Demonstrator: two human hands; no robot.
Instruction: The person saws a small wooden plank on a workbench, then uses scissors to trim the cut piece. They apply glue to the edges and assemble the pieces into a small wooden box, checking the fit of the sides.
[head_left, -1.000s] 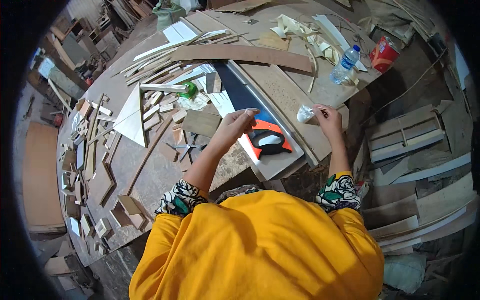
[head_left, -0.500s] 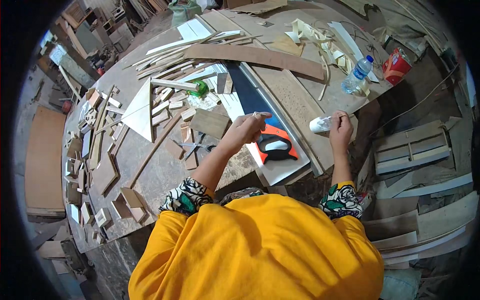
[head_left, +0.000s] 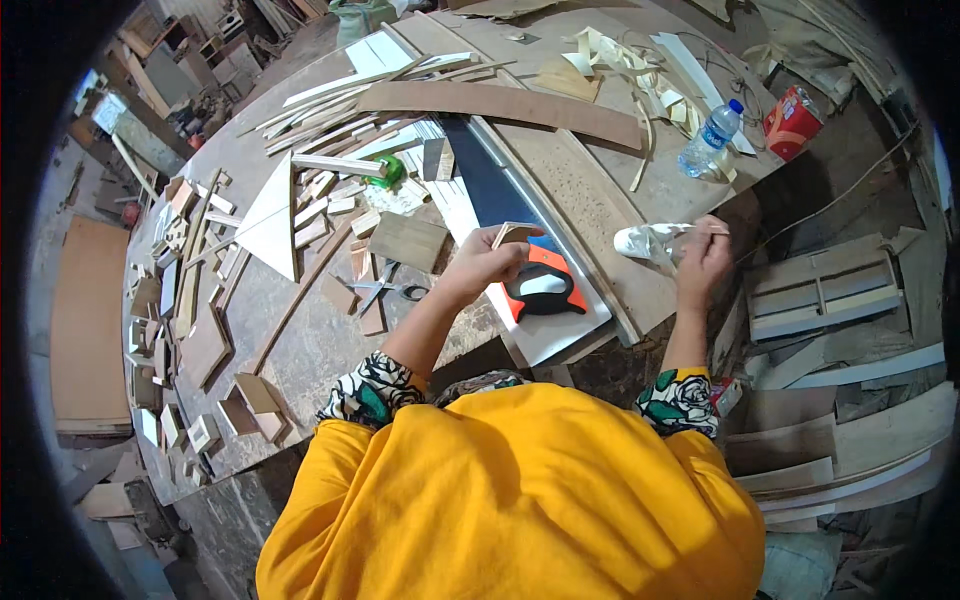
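My left hand is closed on a small, thin piece of wood, held over the handsaw with its orange and black handle. Close to the table's right edge, a white container smeared with white stuff lies beside my right hand. The right fingers are pinched together, and what they hold is too small to make out. Left of my left hand are a pair of scissors and a flat brown wood block.
A long curved board and a pile of thin strips lie across the far table. Many small wood offcuts spread over its left side. At the right stand a water bottle and a red box, near curled shavings.
My right hand has moved right and slightly up, apart from the white container's body. My left hand has shifted a little and turned, so the wood piece shows more.
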